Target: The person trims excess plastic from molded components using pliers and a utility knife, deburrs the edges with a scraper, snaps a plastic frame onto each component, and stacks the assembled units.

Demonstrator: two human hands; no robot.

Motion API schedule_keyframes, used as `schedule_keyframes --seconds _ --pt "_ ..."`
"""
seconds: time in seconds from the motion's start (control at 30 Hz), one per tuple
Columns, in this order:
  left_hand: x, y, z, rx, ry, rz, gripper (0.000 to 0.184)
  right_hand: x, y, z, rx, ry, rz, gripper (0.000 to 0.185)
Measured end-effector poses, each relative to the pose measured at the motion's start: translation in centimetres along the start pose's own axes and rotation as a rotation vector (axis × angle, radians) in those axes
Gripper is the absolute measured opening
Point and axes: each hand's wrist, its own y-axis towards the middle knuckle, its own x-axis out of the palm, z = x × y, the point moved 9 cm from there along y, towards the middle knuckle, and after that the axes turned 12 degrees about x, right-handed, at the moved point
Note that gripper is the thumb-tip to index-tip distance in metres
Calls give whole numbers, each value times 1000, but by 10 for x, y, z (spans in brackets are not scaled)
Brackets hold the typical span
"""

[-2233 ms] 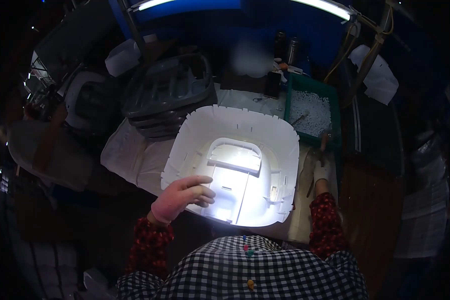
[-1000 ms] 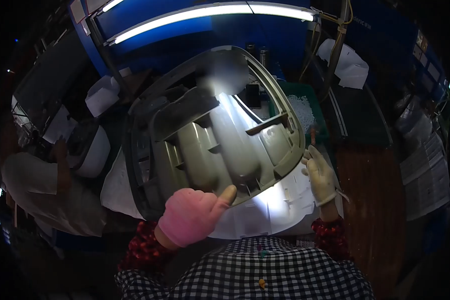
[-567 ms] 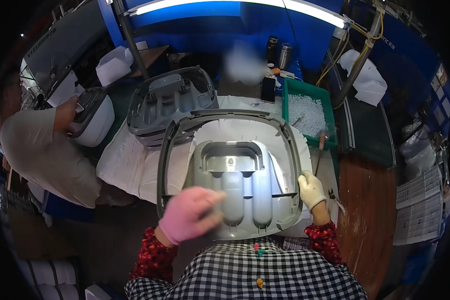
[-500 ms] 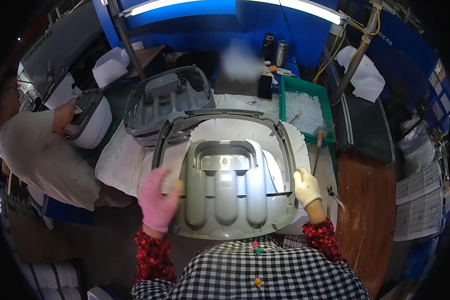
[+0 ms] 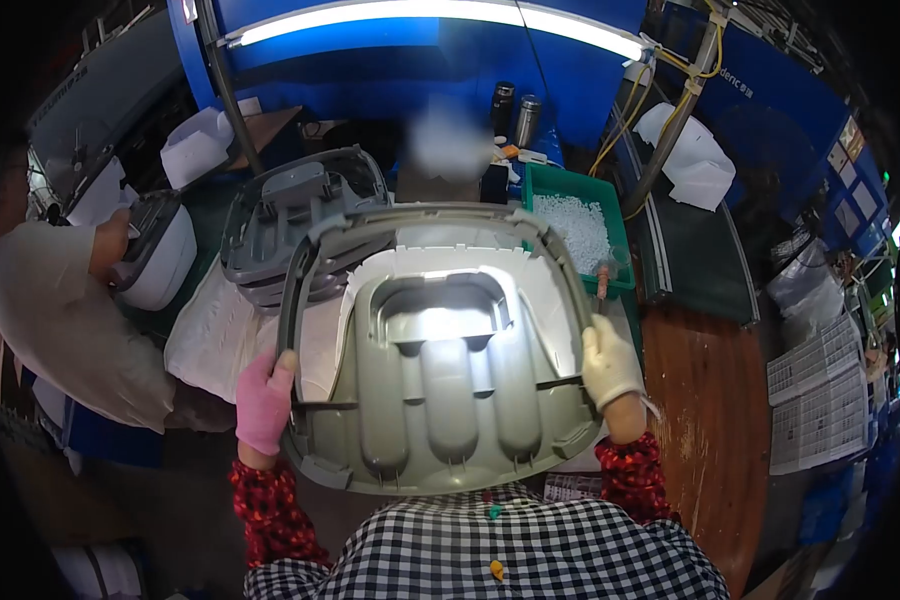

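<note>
A large grey moulded plastic shell (image 5: 454, 410) with an open rim and several rounded channels is in front of my body. My left hand (image 5: 265, 400), in a pink glove, is closed on its left edge, thumb on top. On the opposite edge, my right hand (image 5: 610, 370), in a cream glove, has its fingers wrapped round the rim. Through the shell's opening shows a white curved plastic part (image 5: 540, 290) beneath it. Whether the shell touches that part I cannot tell.
Similar grey shells (image 5: 305, 215) are stacked at the back left. A green tray (image 5: 610, 190) of small pale pieces stands at the back right, near two flasks (image 5: 515, 115). At left, another person (image 5: 60, 310) handles a white and dark part (image 5: 155, 255).
My left hand has closed on the shell's left edge, where it was hovering with fingers apart. The shell looks larger and nearer, raised off the white part; the view has shifted slightly.
</note>
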Motion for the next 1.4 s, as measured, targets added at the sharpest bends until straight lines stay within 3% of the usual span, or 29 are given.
schedule_keyframes --seconds 0.07,0.13,0.27,0.3,0.4,0.97,1.4 --pt "14 6 16 -17 136 -80 28 -20 10 8 2 -36 44 29" --pt "33 15 18 109 220 -86 30 -25 11 19 2 -26 67 31" --pt "52 8 -13 34 269 -137 30 14 6 60 108 -74 -35 33" --pt "52 10 -10 104 194 -62 31 16 4 59 113 -47 -36 33" --pt "54 11 -21 15 187 -130 31 17 1 61 133 -21 -45 33" --pt "56 14 -34 32 157 -111 30 24 6 60 184 -120 -60 34" --pt "60 24 -29 -5 292 -203 35 27 22 59 228 -248 -122 35"
